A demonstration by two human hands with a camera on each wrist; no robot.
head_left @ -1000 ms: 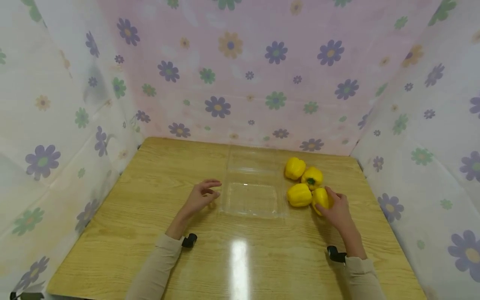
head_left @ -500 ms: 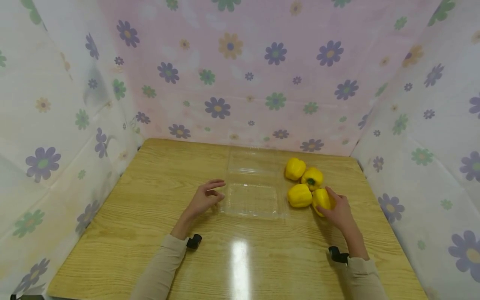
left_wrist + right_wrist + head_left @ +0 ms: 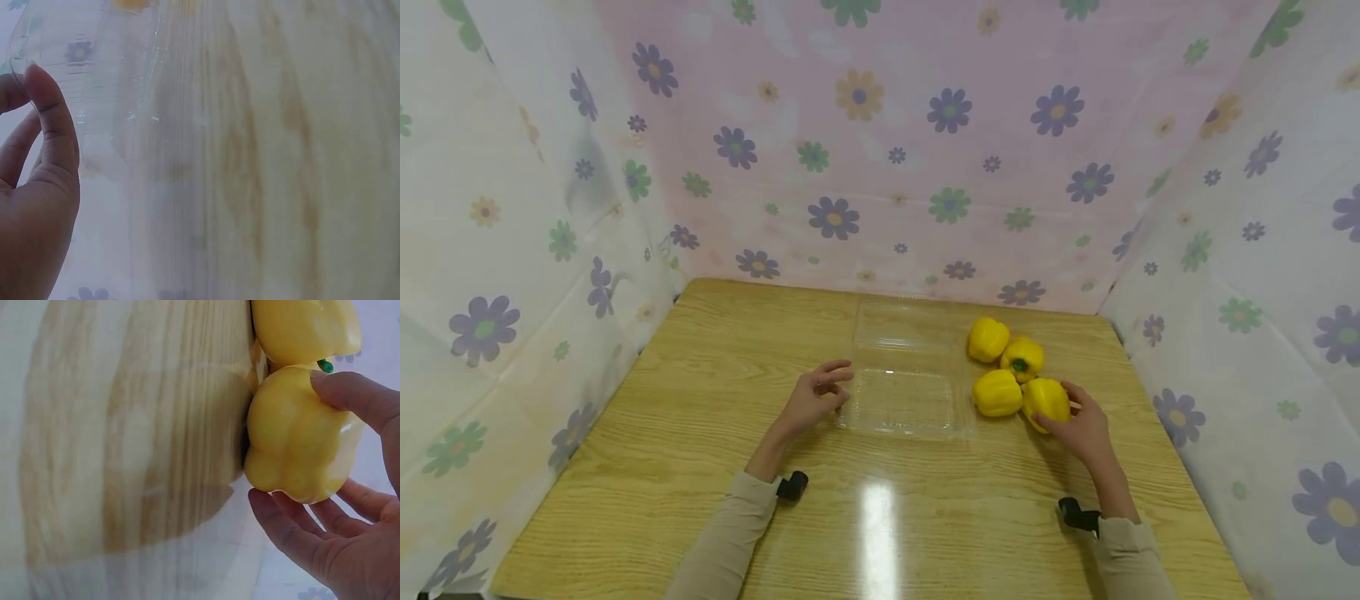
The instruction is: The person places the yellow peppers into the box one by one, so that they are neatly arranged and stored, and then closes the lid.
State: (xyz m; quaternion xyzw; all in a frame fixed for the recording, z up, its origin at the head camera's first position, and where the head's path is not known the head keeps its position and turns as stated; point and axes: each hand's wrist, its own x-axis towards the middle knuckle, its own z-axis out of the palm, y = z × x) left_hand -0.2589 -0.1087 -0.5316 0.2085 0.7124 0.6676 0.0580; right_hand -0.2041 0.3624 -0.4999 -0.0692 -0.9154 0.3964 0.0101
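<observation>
A clear plastic container [image 3: 904, 404] lies open on the table, its lid [image 3: 904, 323] folded back toward the rear wall. At its left side, my left hand [image 3: 810, 403] pinches the rim between thumb [image 3: 50, 103] and forefinger, as the left wrist view shows. Over on the right, my right hand [image 3: 1084, 425] grips a yellow bell pepper [image 3: 1047, 403], thumb [image 3: 350, 397] on one side and fingers on the other. This pepper sits on the table. Three more yellow bell peppers cluster beside it: one at the left [image 3: 997, 393], one with a green stem [image 3: 1022, 358], one behind [image 3: 988, 339].
The wooden table [image 3: 715, 350] carries a bright light reflection near its front. Flower-printed sheets [image 3: 895, 125] stand behind it and along both sides. The peppers lie just right of the container.
My left hand has moved right to the container's rim. The pepper in my right hand has turned, showing more of its side, and shifted slightly right.
</observation>
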